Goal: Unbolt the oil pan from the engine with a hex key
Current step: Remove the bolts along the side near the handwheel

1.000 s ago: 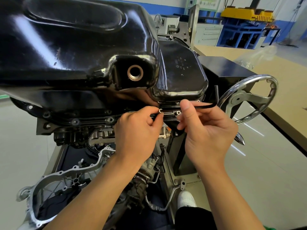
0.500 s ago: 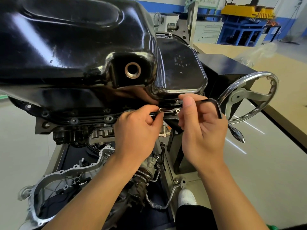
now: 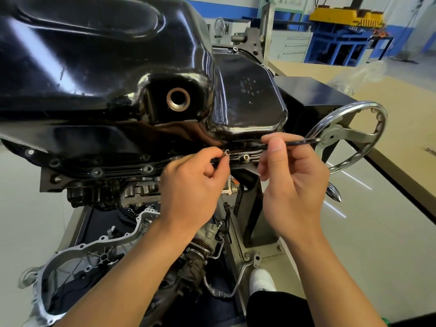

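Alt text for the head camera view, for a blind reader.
Two bare hands work at the flange of a black oil pan on an engine: the right hand pinches a thin hex key, the left hand pinches a small bolt. A chrome handwheel stands at right.

Oil pan point(image 3: 94, 67) cut off (top, left).

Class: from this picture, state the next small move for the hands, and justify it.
Probably the right hand should swing the hex key round to back out the bolt: the left hand pinches its tip at the oil pan flange.
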A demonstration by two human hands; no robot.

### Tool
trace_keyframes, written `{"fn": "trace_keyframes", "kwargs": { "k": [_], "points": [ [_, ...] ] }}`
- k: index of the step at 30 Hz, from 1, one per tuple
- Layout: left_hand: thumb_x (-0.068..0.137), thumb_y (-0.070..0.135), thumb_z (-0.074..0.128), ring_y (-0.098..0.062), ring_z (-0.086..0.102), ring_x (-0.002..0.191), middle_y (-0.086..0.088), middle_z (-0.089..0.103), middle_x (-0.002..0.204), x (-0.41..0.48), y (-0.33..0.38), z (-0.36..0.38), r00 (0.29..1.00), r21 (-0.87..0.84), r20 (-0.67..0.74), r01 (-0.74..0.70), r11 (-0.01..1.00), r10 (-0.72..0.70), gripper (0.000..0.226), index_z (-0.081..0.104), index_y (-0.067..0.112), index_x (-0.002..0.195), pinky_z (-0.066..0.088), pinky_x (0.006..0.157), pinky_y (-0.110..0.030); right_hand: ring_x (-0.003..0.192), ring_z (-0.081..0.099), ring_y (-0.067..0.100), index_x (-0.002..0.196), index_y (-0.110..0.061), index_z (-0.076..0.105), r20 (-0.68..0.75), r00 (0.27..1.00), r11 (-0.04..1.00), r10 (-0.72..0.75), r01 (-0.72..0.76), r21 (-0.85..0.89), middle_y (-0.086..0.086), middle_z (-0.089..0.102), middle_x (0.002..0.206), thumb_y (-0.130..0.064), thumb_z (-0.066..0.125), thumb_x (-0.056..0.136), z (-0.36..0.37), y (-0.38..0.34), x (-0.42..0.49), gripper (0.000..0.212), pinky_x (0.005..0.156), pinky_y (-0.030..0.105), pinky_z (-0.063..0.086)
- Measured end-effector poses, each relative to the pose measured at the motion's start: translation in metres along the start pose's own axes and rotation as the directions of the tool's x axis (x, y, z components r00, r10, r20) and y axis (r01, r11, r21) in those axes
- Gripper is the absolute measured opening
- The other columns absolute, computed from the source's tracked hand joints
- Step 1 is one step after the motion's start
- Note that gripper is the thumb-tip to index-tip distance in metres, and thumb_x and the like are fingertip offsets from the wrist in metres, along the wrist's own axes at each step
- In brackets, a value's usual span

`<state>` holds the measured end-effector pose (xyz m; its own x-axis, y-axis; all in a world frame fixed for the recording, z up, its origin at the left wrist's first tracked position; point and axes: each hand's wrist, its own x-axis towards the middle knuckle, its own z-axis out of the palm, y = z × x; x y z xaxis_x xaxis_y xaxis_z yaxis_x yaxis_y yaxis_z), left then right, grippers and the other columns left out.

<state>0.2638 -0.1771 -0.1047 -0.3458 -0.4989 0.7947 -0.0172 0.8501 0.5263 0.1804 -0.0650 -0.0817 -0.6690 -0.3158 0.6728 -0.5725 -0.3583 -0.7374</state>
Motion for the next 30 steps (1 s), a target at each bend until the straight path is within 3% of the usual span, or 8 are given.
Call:
{"fn": "trace_keyframes", "kwargs": {
  "k": [4,7,13,19,21,24,27,30],
  "points": [
    [0.087,0.012,0.074,-0.01,0.051,0.041,0.005,0.054,0.048,0.0,0.01,0.003,0.998,-0.065,0.012,-0.064,0.996,0.064,0.007,0.074,0.011,0.081,0.046,0.048,-0.022,0.06,0.056,0.016,0.094,-0.025,0.068,-0.018,1.0,0.998,-0.004,0.005,0.059,-0.001,0.059,0.066,-0.025,0.052,0.101,-0.018,-0.008,0.004,0.017,0.057,0.023,0.045],
    [0.085,0.016,0.072,-0.012,0.058,0.047,0.008,0.061,0.057,-0.012,0.024,0.007,0.988,-0.226,0.152,0.036,0.974,-0.002,0.007,0.073,0.02,0.08,0.047,0.046,-0.017,0.058,0.055,0.013,0.092,-0.019,0.066,-0.058,0.998,0.998,-0.008,0.012,0.069,0.002,0.057,0.063,-0.019,0.052,0.102,-0.04,-0.013,0.006,0.017,0.057,0.02,0.045],
    [0.086,0.024,0.073,-0.006,0.07,0.059,0.014,0.072,0.069,-0.016,0.071,0.056,0.873,-0.306,0.453,0.345,0.887,-0.183,0.01,0.074,0.033,0.081,0.051,0.051,-0.013,0.054,0.053,0.011,0.092,-0.018,0.062,-0.468,0.882,0.998,-0.05,0.064,0.014,-0.009,0.06,0.063,-0.022,0.048,0.103,-0.124,-0.016,0.023,0.019,0.05,0.019,0.042],
    [0.094,0.019,0.068,-0.017,0.072,0.063,-0.003,0.076,0.079,0.028,0.156,0.167,0.645,-0.491,0.74,0.711,0.503,-0.191,0.009,0.075,0.021,0.088,0.05,0.049,-0.02,0.064,0.064,0.012,0.097,-0.017,0.067,-0.619,0.781,0.993,-0.081,0.013,-0.113,-0.006,0.068,0.073,-0.023,0.053,0.103,-0.201,-0.014,0.047,0.017,0.053,0.022,0.049],
    [0.093,0.023,0.069,-0.014,0.07,0.062,-0.003,0.076,0.082,0.035,0.175,0.199,0.581,-0.475,0.8,0.765,0.435,-0.148,0.009,0.075,0.017,0.091,0.049,0.05,-0.019,0.064,0.065,0.012,0.098,-0.014,0.07,-0.658,0.75,0.991,-0.071,-0.022,-0.131,-0.004,0.07,0.074,-0.022,0.055,0.103,-0.225,-0.012,0.054,0.017,0.052,0.021,0.049],
    [0.093,0.029,0.069,-0.009,0.069,0.061,0.005,0.076,0.08,0.035,0.195,0.247,0.54,-0.337,0.829,0.693,0.637,-0.148,0.011,0.074,0.021,0.096,0.051,0.052,-0.02,0.066,0.066,0.011,0.097,-0.012,0.073,-0.723,0.69,0.982,-0.032,-0.115,-0.152,-0.002,0.072,0.075,-0.023,0.058,0.102,-0.25,-0.004,0.055,0.019,0.055,0.022,0.05],
    [0.09,0.027,0.067,-0.016,0.068,0.066,0.003,0.072,0.07,0.034,0.206,0.292,0.591,-0.161,0.795,0.418,0.894,-0.134,0.016,0.077,0.02,0.079,0.06,0.066,-0.036,0.075,0.069,0.013,0.098,-0.017,0.075,-0.746,0.665,0.964,-0.005,-0.196,-0.181,-0.002,0.073,0.08,-0.025,0.059,0.101,-0.254,0.004,0.055,0.018,0.064,0.023,0.052],
    [0.09,0.028,0.069,-0.018,0.068,0.073,0.003,0.075,0.078,0.039,0.211,0.322,0.685,0.008,0.722,0.139,0.99,-0.102,0.016,0.079,0.021,0.079,0.059,0.068,-0.036,0.068,0.067,0.006,0.092,-0.021,0.073,-0.867,0.479,0.96,0.135,-0.279,-0.005,-0.004,0.074,0.077,-0.028,0.06,0.101,-0.261,0.006,0.06,0.017,0.065,0.028,0.051]
  ]
}}
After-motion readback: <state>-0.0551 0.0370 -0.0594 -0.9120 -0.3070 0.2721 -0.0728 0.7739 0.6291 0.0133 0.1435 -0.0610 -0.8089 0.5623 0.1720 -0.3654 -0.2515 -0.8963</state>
